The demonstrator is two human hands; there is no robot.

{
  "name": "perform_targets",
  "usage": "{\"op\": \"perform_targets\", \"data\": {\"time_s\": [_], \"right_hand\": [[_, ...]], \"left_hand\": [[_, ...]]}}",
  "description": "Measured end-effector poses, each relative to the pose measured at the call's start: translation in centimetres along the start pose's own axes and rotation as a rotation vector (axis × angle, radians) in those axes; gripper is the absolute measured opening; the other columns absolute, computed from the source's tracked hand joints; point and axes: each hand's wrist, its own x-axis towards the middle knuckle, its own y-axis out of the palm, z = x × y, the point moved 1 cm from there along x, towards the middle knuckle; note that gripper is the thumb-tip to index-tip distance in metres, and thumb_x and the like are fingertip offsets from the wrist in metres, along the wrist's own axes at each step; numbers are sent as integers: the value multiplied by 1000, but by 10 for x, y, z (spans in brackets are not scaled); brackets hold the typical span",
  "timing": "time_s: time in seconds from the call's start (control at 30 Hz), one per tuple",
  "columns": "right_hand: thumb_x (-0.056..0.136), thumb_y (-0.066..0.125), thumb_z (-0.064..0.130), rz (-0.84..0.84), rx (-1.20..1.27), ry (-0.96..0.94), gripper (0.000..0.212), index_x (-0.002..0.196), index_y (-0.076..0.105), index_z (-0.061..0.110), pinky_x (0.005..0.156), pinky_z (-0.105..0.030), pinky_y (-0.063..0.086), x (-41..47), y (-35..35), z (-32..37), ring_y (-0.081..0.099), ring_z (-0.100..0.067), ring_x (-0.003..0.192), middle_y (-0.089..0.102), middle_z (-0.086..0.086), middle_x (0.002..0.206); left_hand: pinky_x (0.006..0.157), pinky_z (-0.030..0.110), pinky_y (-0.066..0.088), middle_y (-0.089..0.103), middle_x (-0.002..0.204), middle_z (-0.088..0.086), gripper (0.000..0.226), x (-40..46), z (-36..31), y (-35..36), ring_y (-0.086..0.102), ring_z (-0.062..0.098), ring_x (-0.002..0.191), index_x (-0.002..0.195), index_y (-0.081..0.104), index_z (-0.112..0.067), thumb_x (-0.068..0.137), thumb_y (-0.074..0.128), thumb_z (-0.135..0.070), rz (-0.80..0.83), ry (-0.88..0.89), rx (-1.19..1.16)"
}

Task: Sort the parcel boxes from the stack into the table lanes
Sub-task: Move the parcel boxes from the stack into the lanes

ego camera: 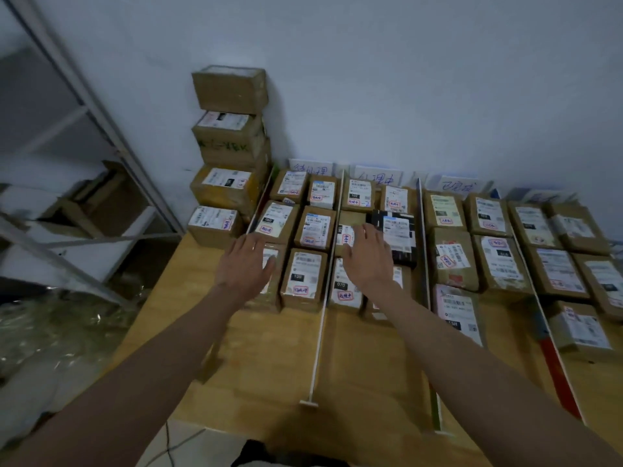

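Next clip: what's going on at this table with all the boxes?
A person is sorting parcel boxes into lanes on a wooden table. Both hands are open and reach over boxes already laid down: the left hand over the first lane, the right hand over the second. A stack of boxes stands against the wall at the table's left corner.

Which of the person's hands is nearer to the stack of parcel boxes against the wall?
Left. The left hand hovers over the first lane's near box, just right of and nearer the camera than the stack. The right hand is one lane further right, over the second lane.
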Motion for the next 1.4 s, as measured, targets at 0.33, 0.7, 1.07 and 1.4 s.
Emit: {"op": "perform_targets", "data": {"time_s": [0.33, 0.7, 1.07, 1.4], "right_hand": [[101, 45, 26, 31, -13, -79, 47, 144, 39, 8, 109, -43, 38, 25, 34, 129, 40, -30, 134, 43, -12, 146], [102, 44, 27, 53, 33, 55, 39, 136, 45, 9, 100, -44, 46, 68, 111, 239, 48, -30, 125, 49, -12, 137], [97, 49, 11, 270, 50, 165, 46, 143, 41, 13, 106, -46, 44, 126, 187, 272, 46, -29, 130, 45, -10, 145], [95, 53, 7, 381, 6, 114, 60, 151, 32, 17, 104, -42, 47, 149, 235, 276, 38, -28, 135, 27, -4, 155]], "left_hand": [[118, 42, 25, 46, 147, 9, 56, -7, 133, -23, 41, 25, 136, 145, 41, -12, 99, 42, -45, -102, -112, -7], [116, 41, 26, 47, 145, 9, 57, 53, 255, 0, 42, 27, 134, 145, 40, -10, 100, 38, -47, -54, -40, -36], [112, 40, 29, 47, 143, 9, 53, 125, 297, 63, 43, 26, 131, 143, 42, -10, 101, 39, -42, 79, 53, -112], [104, 42, 40, 53, 137, 13, 46, 140, 291, 112, 52, 28, 123, 132, 55, -4, 98, 49, -35, 77, 144, -200]]}}
